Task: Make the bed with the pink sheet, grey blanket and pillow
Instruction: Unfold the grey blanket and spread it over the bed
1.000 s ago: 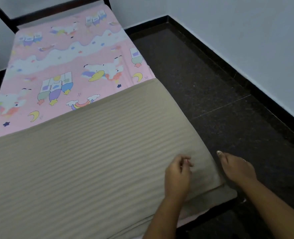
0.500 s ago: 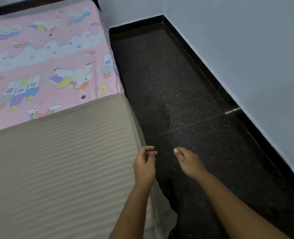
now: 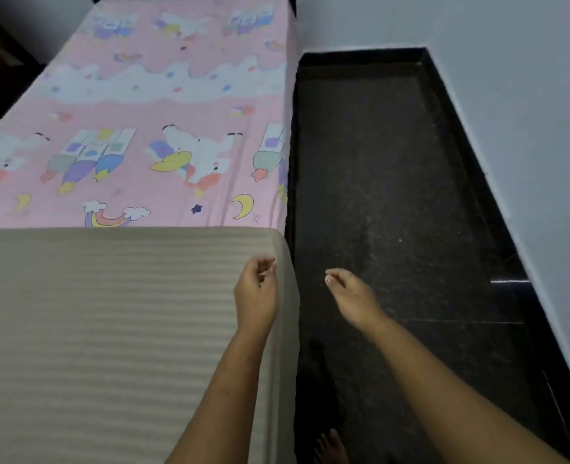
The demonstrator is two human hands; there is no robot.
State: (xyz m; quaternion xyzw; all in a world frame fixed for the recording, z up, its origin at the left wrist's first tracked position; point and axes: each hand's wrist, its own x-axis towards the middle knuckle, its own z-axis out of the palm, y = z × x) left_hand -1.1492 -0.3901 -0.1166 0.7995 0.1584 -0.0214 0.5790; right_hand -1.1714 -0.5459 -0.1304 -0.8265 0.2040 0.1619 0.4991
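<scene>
the left hand (image 3: 257,293) and right hand (image 3: 350,296) have left the corner of the grey blanket (image 3: 109,329), loose and empty. pillow likely next.

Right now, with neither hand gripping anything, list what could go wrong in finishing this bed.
1. The grey blanket hangs down the side near your bare foot; a step might catch it and drag it askew.
2. No pillow is in view, so that step is easily missed.
3. The left hand is close to the blanket's corner; a careless brush could ruffle it and the pink sheet.
</scene>
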